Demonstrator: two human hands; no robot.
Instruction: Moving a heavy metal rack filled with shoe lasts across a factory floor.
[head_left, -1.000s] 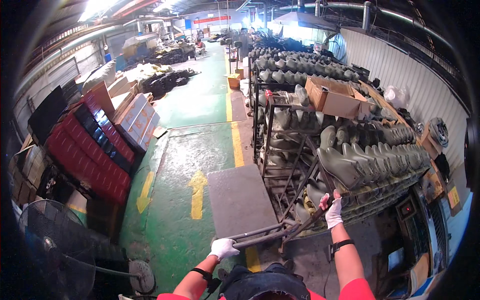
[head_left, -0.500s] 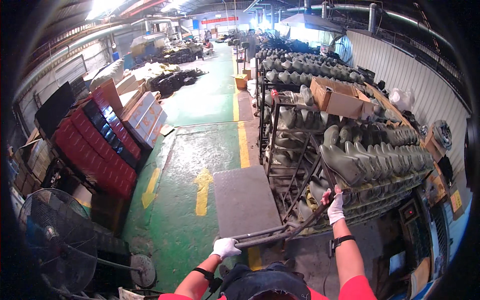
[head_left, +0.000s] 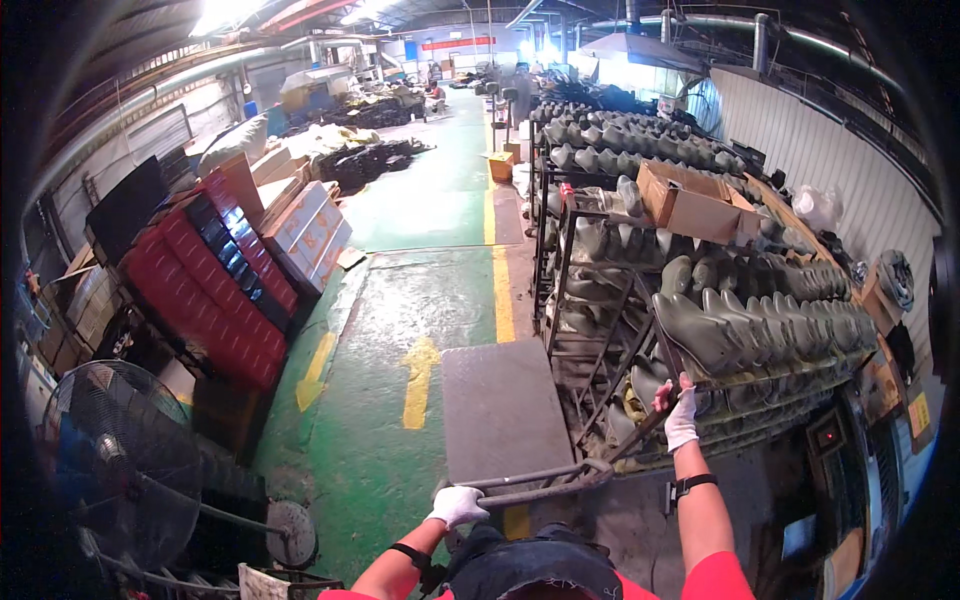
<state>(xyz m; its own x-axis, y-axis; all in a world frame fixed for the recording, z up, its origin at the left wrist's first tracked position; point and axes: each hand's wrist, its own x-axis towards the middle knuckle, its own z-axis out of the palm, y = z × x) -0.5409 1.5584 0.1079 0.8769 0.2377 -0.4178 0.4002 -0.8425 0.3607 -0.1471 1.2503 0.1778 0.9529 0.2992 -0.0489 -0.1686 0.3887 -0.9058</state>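
Observation:
My left hand (head_left: 457, 506), in a white glove with bare fingertips, is closed round the left end of a metal push handle (head_left: 535, 485). That handle belongs to a flat platform trolley (head_left: 502, 405) with a grey deck. My right hand (head_left: 681, 415), gloved the same way, has its fingers round the dark metal frame of a rack (head_left: 640, 432) at the trolley's right. Rows of grey-green shoe-shaped forms (head_left: 705, 335) fill that rack's tiers. The thumb and fingertips of the right hand show; the palm side is partly hidden.
More loaded racks (head_left: 590, 135) stretch back on the right, one bearing an open cardboard box (head_left: 697, 205). Red stacked boxes (head_left: 205, 290) and a large floor fan (head_left: 120, 465) stand left. Yellow arrows (head_left: 418, 380) mark the green floor. A seated person (head_left: 435, 92) is far off.
The whole scene has shifted slightly to the right in view. Both hands keep their holds on the trolley handle and the rack frame.

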